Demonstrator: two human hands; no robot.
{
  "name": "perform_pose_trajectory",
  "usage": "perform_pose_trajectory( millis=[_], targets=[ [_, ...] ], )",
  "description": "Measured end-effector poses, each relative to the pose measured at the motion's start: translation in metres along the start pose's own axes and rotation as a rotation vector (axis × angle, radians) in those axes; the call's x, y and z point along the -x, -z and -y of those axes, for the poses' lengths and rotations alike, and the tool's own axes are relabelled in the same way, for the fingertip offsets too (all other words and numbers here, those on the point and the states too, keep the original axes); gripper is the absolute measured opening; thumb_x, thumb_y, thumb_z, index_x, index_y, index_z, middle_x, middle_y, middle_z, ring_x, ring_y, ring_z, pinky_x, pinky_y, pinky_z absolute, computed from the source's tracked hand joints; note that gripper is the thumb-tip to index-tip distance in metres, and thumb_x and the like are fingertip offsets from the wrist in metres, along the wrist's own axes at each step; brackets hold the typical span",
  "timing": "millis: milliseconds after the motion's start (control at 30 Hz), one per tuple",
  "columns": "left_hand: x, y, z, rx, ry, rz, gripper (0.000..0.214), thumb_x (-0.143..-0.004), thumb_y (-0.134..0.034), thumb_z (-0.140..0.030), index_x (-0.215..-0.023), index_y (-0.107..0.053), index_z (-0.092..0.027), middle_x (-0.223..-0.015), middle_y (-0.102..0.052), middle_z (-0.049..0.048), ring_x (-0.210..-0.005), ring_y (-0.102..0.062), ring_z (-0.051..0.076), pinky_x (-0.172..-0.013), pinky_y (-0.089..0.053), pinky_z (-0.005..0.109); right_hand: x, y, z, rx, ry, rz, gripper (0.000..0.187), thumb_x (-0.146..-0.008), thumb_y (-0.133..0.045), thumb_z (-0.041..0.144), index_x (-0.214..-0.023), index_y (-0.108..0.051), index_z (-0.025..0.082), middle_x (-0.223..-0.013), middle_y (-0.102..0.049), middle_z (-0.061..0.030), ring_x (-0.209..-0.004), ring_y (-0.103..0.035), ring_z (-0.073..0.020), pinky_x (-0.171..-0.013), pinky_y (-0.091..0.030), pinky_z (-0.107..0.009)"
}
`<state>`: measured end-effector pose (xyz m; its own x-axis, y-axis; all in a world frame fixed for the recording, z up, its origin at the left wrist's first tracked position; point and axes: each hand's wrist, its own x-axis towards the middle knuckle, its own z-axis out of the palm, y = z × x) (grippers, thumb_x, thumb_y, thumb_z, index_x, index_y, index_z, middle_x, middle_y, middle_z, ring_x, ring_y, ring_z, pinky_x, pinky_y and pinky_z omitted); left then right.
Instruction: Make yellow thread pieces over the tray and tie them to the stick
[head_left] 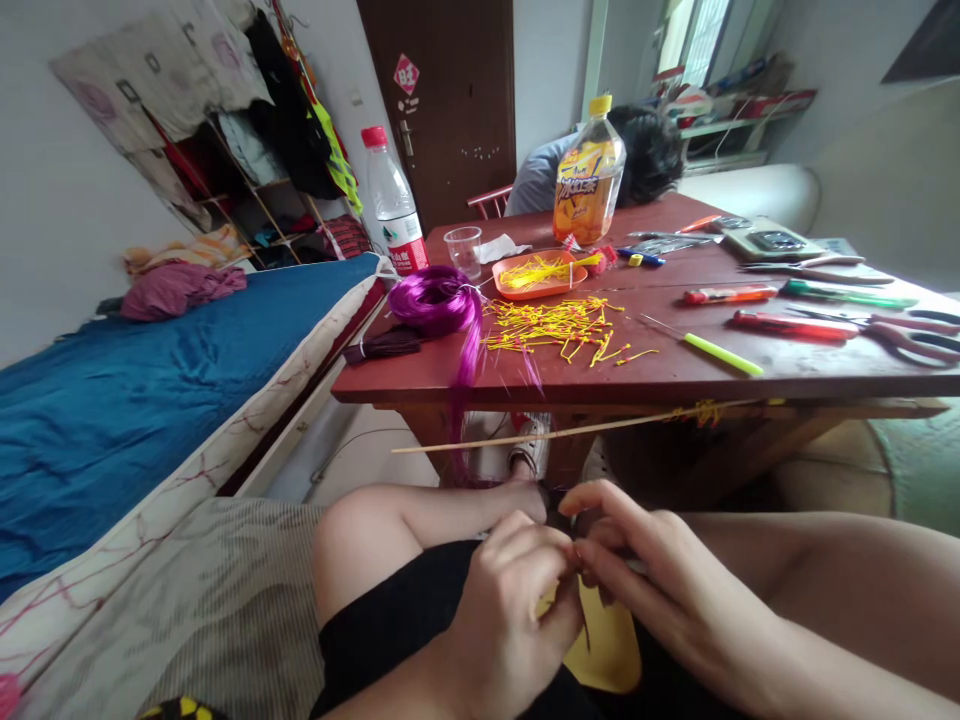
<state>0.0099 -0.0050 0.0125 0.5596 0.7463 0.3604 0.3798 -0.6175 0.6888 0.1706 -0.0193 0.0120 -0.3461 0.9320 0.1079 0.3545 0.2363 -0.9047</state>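
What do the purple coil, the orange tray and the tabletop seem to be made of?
The purple coil looks like glossy synthetic fibre, judging by its sheen and loose fine strands. The orange tray seems smooth plastic, given its even colour and thin rim. The tabletop is probably wood with reddish-brown paint or varnish, showing a faint shine and straight seam; laminate is possible.

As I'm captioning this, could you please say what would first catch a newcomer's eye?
Probably the glossy purple coil of fine strands at the left of the red wooden table, beside scattered thin yellow pieces. Nearer, the left hand and right hand meet over the lap.
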Motion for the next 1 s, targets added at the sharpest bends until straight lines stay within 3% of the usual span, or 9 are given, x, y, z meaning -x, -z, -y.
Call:
perform_pose_trajectory(
  millis=[100,167,267,400,500,600,700,900,1000],
  targets=[
    [-0.008,0.003,-0.003,0.404,0.48,0.128,0.014,-0.069,-0.052,-0.011,-0.056,-0.052,-0.016,-0.064,-0.058,0.0016,-0.063,-0.047,0.013,-0.058,-0.036,0.024,0.006,0.01,0.002,0.505,0.563,0.004,0.021,-0.091,-0.031,0.012,-0.096,-0.052,0.014,-0.068,-0.064,-0.0051,-0.059,-0.061,-0.0156,-0.058,-0.048,-0.028],
    [-0.012,0.003,-0.003,0.624,0.712,0.175,0.011,-0.063,-0.054,-0.016,-0.053,-0.051,-0.016,-0.056,-0.051,-0.0011,-0.057,-0.041,0.011,-0.054,-0.032,0.023,0.007,0.014,0.003,0.73,0.828,-0.005,0.03,-0.091,-0.029,0.008,-0.087,-0.058,0.012,-0.067,-0.065,-0.0069,-0.057,-0.061,-0.0166,-0.059,-0.05,-0.03],
    [-0.014,0.001,0.001,0.812,0.906,0.178,0.007,-0.054,-0.056,-0.017,-0.05,-0.051,-0.015,-0.049,-0.044,-0.0045,-0.053,-0.035,0.008,-0.053,-0.027,0.021,0.008,0.017,0.005,0.884,0.95,-0.036,0.039,-0.09,-0.027,0.005,-0.077,-0.063,0.012,-0.063,-0.066,-0.0071,-0.053,-0.06,-0.016,-0.055,-0.05,-0.03],
    [-0.014,-0.003,0.003,0.942,0.972,0.201,0.008,-0.053,-0.058,-0.019,-0.05,-0.052,-0.015,-0.048,-0.043,-0.0041,-0.052,-0.033,0.008,-0.053,-0.026,0.021,0.007,0.017,0.004,0.817,0.897,-0.053,0.042,-0.092,-0.022,0.007,-0.082,-0.063,0.011,-0.062,-0.065,-0.0067,-0.05,-0.058,-0.0151,-0.052,-0.048,-0.028],
    [-0.01,-0.004,0.0,0.83,0.783,0.151,0.01,-0.06,-0.059,-0.02,-0.053,-0.054,-0.014,-0.064,-0.05,0.0009,-0.061,-0.042,0.011,-0.059,-0.033,0.023,0.005,0.013,0.0,0.607,0.655,0.003,0.038,-0.094,-0.021,0.014,-0.084,-0.058,0.013,-0.057,-0.06,-0.0042,-0.048,-0.054,-0.0142,-0.048,-0.044,-0.026],
    [-0.003,-0.007,-0.004,0.511,0.459,0.017,0.012,-0.068,-0.058,-0.012,-0.056,-0.057,-0.015,-0.082,-0.049,0.0036,-0.078,-0.049,0.015,-0.073,-0.039,0.026,0.002,0.006,-0.002,0.255,0.141,0.058,0.029,-0.093,-0.03,0.024,-0.076,-0.052,0.017,-0.054,-0.054,0.0008,-0.045,-0.05,-0.0108,-0.044,-0.04,-0.021],
    [0.006,-0.012,-0.001,0.133,0.144,-0.109,0.018,-0.071,-0.052,-0.004,-0.061,-0.059,-0.016,-0.084,-0.047,0.0038,-0.078,-0.05,0.015,-0.07,-0.043,0.025,-0.002,-0.001,-0.004,-0.172,-0.257,0.106,0.025,-0.089,-0.04,0.038,-0.075,-0.048,0.018,-0.049,-0.048,0.0057,-0.038,-0.045,-0.0074,-0.039,-0.037,-0.017],
    [0.013,-0.018,0.015,-0.272,-0.512,-0.198,0.016,-0.079,-0.045,-0.003,-0.078,-0.057,-0.013,-0.08,-0.063,0.0074,-0.073,-0.051,0.017,-0.064,-0.045,0.028,-0.008,-0.008,-0.011,-0.639,-0.46,0.156,0.042,-0.073,-0.056,0.058,-0.07,-0.044,0.018,-0.041,-0.052,0.0059,-0.027,-0.041,-0.0057,-0.03,-0.03,-0.014],
    [0.008,-0.012,0.011,-0.212,-0.415,-0.141,0.017,-0.077,-0.046,-0.004,-0.071,-0.058,-0.014,-0.075,-0.066,0.007,-0.066,-0.05,0.016,-0.061,-0.042,0.029,-0.005,-0.005,-0.009,-0.601,-0.426,0.139,0.04,-0.079,-0.048,0.058,-0.075,-0.043,0.019,-0.043,-0.052,0.0056,-0.029,-0.043,-0.0073,-0.031,-0.034,-0.017]
  ],
)
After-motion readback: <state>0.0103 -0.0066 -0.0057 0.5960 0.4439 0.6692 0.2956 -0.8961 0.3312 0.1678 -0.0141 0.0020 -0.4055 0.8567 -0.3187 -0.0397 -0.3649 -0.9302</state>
